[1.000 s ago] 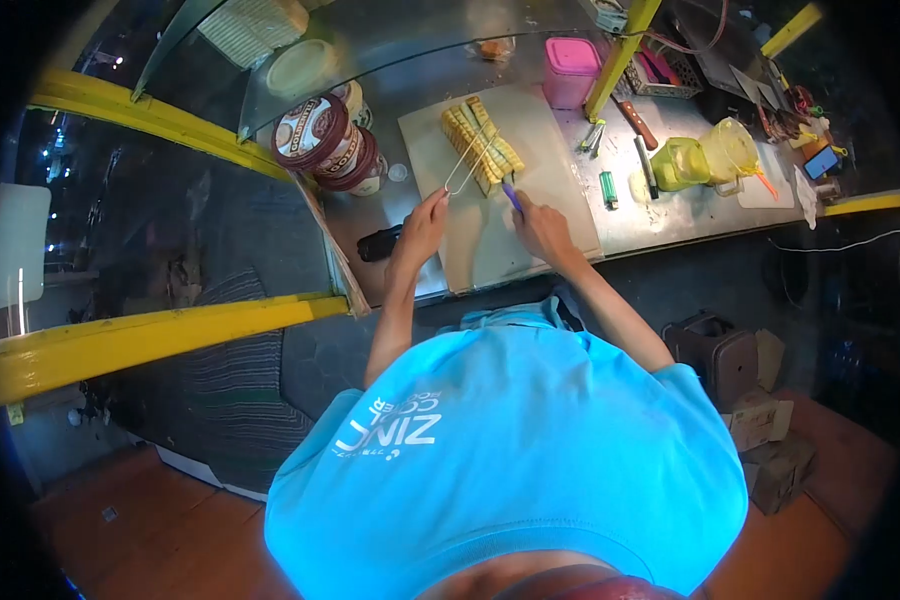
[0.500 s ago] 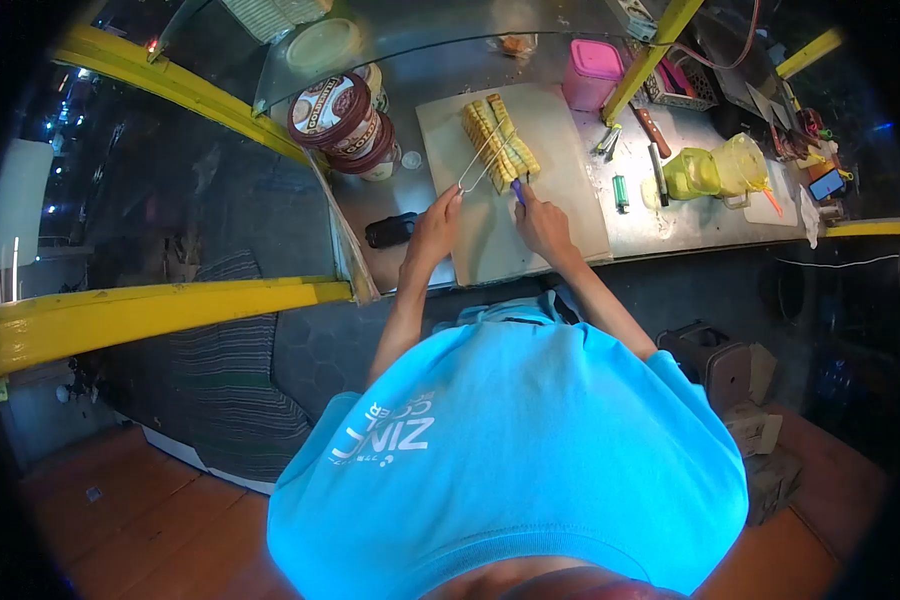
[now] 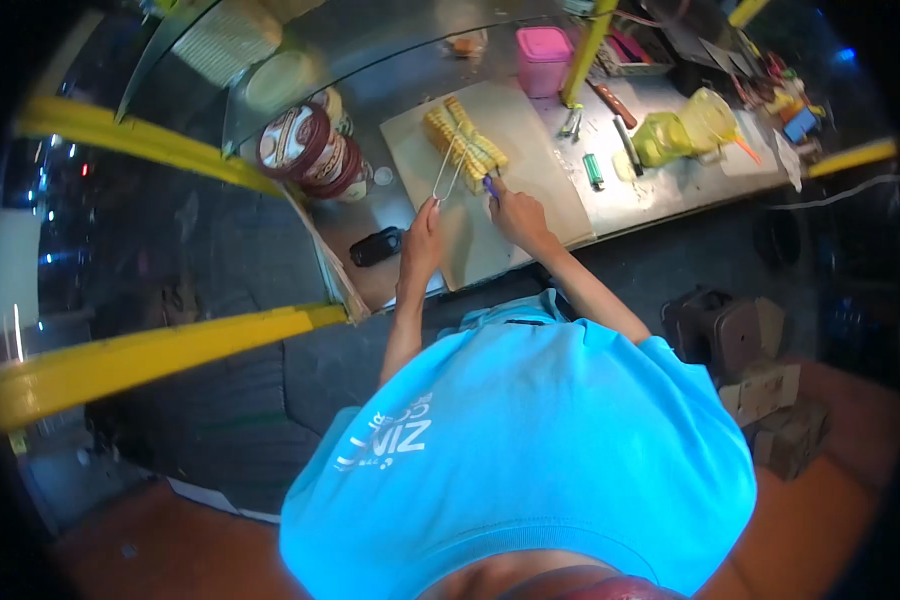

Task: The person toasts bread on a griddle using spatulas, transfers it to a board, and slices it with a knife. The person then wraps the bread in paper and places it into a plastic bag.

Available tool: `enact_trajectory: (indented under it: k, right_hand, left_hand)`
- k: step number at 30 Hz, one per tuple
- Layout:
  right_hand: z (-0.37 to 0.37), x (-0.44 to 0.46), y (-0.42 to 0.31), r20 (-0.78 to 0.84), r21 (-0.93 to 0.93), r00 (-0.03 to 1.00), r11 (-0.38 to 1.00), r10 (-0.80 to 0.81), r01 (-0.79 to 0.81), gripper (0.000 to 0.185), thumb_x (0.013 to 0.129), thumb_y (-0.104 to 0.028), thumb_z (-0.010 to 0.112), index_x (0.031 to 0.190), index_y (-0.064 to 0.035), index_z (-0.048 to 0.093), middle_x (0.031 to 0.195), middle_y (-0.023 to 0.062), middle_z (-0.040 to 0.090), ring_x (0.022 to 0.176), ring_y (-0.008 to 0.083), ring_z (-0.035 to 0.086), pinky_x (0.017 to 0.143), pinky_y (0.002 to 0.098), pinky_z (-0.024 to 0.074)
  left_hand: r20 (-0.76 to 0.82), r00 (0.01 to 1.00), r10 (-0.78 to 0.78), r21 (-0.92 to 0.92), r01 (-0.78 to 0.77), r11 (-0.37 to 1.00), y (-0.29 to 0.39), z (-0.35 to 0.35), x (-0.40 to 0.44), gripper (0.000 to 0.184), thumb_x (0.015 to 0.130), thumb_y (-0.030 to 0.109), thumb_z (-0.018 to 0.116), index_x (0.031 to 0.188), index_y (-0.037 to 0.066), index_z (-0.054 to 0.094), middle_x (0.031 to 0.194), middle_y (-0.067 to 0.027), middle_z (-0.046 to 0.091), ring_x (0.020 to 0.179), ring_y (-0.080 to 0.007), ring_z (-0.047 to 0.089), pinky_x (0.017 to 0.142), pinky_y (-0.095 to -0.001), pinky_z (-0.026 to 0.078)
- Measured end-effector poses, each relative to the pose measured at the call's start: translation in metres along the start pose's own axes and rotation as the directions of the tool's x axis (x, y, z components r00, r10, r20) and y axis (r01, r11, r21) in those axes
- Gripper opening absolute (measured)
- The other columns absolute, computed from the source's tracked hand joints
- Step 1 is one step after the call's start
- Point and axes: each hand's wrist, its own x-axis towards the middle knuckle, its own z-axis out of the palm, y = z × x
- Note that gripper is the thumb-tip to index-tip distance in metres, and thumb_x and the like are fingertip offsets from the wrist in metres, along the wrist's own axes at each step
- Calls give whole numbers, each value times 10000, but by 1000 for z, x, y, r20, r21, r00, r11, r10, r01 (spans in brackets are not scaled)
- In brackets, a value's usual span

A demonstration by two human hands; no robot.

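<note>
Golden bread (image 3: 483,152), cut into rows of small pieces, lies on a pale board (image 3: 540,150). My left hand (image 3: 421,243) is closed around the bent end of thin metal tongs (image 3: 439,184), whose two arms reach over the bread. At the bread's near right end, my right hand (image 3: 519,217) grips a tool with a purple handle (image 3: 490,187); its working end is hidden at the bread, so I cannot tell its kind. Left of the board, close to my left wrist, lies a black object (image 3: 375,247).
Brown-lidded tubs (image 3: 295,140) stand at the left. Behind the board is a pink container (image 3: 544,62). To the right lie a green lighter (image 3: 593,171), a wooden-handled knife (image 3: 612,102) and yellow-green bags (image 3: 662,139). A yellow post (image 3: 588,55) rises at the back.
The camera view has turned, so the table and its things appear shifted left. Both hands keep their hold on the tongs and the purple-handled tool at the bread.
</note>
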Motion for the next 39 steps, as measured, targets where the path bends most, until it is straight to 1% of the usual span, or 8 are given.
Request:
enact_trajectory:
  k: [6, 16, 25, 28, 31, 33, 37, 39]
  right_hand:
    - [-62, -150, 50, 117, -43, 993, 999, 5, 0, 434, 951, -243, 501, 1382, -207, 465, 725, 218, 651, 648, 420, 641, 589, 525, 510]
    - [-20, -42, 22, 25, -59, 998, 997, -57, 58, 451, 972, -280, 498, 1413, -230, 421, 681, 225, 629, 631, 429, 627, 551, 544, 480]
    - [-82, -147, 73, 273, -54, 962, 998, 24, -9, 405, 945, -263, 518, 1314, -108, 458, 709, 273, 641, 653, 452, 633, 645, 563, 508]
    - [-84, -136, 83, 274, -37, 961, 998, -30, 42, 381, 949, -262, 512, 1288, -95, 464, 702, 261, 642, 650, 446, 633, 642, 559, 507]
    - [-117, -159, 77, 338, 93, 941, 995, -11, -21, 397, 958, -277, 509, 1311, -102, 465, 722, 262, 642, 664, 444, 634, 662, 543, 508]
    - [-135, -166, 72, 406, 227, 914, 968, 9, -110, 440, 958, -269, 521, 1362, -109, 448, 765, 268, 646, 689, 450, 638, 690, 529, 512]
    - [-116, -119, 76, 102, 432, 993, 902, -55, 6, 471, 948, -179, 532, 1401, -109, 422, 998, 272, 662, 858, 443, 655, 771, 478, 526]
    - [-105, -70, 63, 126, 507, 985, 846, 115, -164, 461, 947, -178, 517, 1401, -143, 444, 1070, 276, 648, 897, 436, 651, 795, 469, 521]
  left_hand:
    - [-40, 993, -109, -14, 109, 994, 10, -3, 1, 408, 1034, 335, 407, 1323, 87, 554, 1172, -253, 625, 1101, -450, 575, 902, -462, 474]
    - [29, 998, -47, -49, 49, 998, -3, 5, 3, 439, 1038, 312, 385, 1330, 17, 530, 1260, -237, 598, 1180, -400, 560, 971, -410, 443]
    - [-80, 996, 30, -5, -31, 1000, -20, 21, 6, 432, 1028, 333, 429, 1307, 26, 551, 958, -194, 661, 817, -285, 647, 788, -368, 492]
    - [-82, 996, 32, -112, -41, 993, -24, 17, 1, 409, 1037, 346, 430, 1272, 46, 580, 799, -98, 607, 646, -177, 573, 617, -320, 474]
    - [104, 969, -224, -473, 246, 846, -11, 16, -17, 378, 1047, 344, 422, 1280, 84, 563, 723, -7, 501, 558, -96, 470, 478, -265, 385]
    - [99, 943, -319, -812, 262, 522, -1, 17, -29, 353, 1055, 347, 404, 1329, 138, 484, 737, -4, 487, 510, -66, 401, 437, -233, 332]
    - [1, 893, -449, -855, 233, 463, 0, 38, -23, 416, 1056, 300, 397, 1447, 168, 344, 799, -20, 503, 504, -86, 407, 426, -234, 352]
    - [11, 889, -458, -809, 277, 518, 4, 54, -10, 465, 1053, 252, 385, 1496, 160, 278, 893, -46, 536, 508, -95, 440, 439, -248, 396]
